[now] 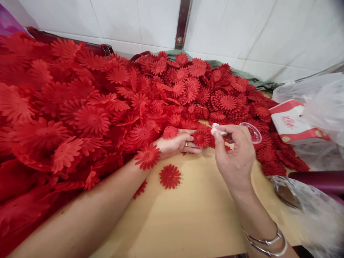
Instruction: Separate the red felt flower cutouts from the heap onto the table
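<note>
Nearest the camera, silver bangles [266,243] are worn on the right wrist, above the pale bench [188,218]. At the edge of a large heap of red plastic flowers [91,120], one red flower [202,138] is set against the fingertips of the left hand [173,145]. This flower could easily be dropped or knocked aside, since little support for it is seen beyond the fingertips. It could also be lost among the matching flowers crowded around it. A loose flower [147,156] is balanced over the left wrist and might be tipped off if the arm were turned; another flower [170,176] is left flat on the bench, where it could be swept by the forearm. The clear plastic rim [251,133] beside the right knuckles might be bumped.

The left fingers are loosely extended, palm upward; whether the flower is gripped by the thumb cannot be told. The right hand [236,156] is closed to a pinch, and a small white wad [215,129] is held between thumb and forefinger, just beside the flower.
</note>
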